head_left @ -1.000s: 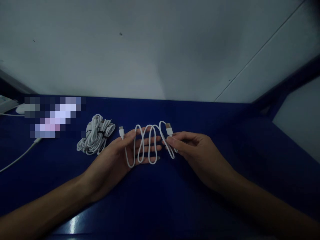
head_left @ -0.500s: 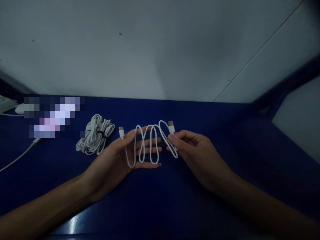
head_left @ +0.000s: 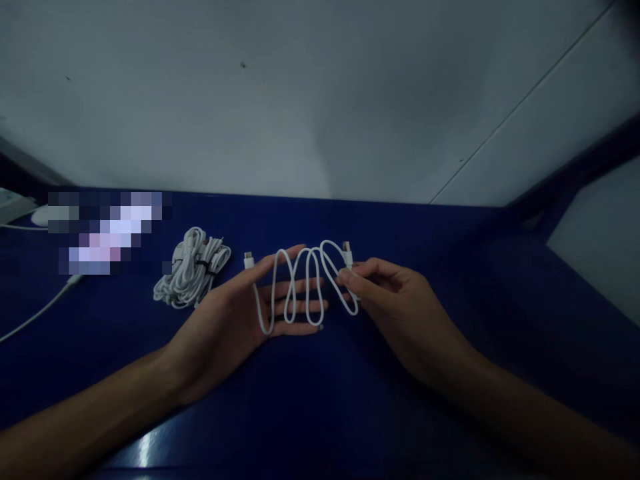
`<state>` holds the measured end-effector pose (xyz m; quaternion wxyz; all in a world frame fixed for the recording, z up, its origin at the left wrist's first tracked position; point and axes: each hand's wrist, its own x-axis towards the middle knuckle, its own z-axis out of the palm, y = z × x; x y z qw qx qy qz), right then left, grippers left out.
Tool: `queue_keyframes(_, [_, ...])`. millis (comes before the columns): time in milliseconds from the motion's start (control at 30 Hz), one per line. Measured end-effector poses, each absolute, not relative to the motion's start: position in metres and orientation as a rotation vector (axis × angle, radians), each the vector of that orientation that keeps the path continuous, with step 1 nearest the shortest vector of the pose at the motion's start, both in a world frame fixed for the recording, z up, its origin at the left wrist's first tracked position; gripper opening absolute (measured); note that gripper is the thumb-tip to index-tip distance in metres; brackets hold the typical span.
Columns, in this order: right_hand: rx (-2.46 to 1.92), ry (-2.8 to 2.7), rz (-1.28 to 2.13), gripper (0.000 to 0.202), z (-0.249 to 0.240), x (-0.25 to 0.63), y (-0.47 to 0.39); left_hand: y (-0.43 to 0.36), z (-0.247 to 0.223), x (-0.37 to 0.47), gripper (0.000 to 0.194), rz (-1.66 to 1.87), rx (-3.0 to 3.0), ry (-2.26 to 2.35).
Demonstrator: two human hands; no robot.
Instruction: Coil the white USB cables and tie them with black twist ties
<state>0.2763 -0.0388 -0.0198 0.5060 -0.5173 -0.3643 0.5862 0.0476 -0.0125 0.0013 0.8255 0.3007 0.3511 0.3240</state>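
Observation:
A white cable [head_left: 315, 287] lies in several loose loops across the spread fingers of my left hand [head_left: 240, 307]. Its small metal-tipped plug [head_left: 249, 261] pokes up beside my left thumb. My right hand [head_left: 395, 293] pinches the other end between thumb and fingers, just below the larger plug [head_left: 347, 253]. To the left, behind my left wrist, a bundle of white cables [head_left: 193, 270] with a dark tie rests on the blue surface.
On the blue table [head_left: 320, 413], a pixelated bright object [head_left: 117, 230] lies at the left with a white cord [head_left: 43, 310] running from it. Another white item [head_left: 15, 205] sits at the far left edge. A pale wall [head_left: 320, 100] stands behind.
The small plug and the loops have shifted slightly to the right. The larger plug has moved a little to the right with my right hand, which still pinches the cable.

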Motion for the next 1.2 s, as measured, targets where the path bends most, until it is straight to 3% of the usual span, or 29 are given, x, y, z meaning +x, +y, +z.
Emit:
queue_keyframes(333, [-1.265, -0.906, 1.384, 0.021, -0.0232, 0.2773, -0.0392, -0.0140, -0.0050, 0.0480, 0.044, 0.639, 0.762, 0.881])
queue_keyframes(600, [-1.275, -0.920, 1.424, 0.023, -0.0230, 0.2776, -0.0392, -0.0134, -0.0030, 0.0489, 0.024, 0.676, 0.768, 0.906])
queue_keyframes(1200, [-1.267, -0.864, 1.435, 0.022, -0.0205, 0.2776, -0.0421, -0.0122, -0.0003, 0.0475, 0.039, 0.604, 0.706, 0.854])
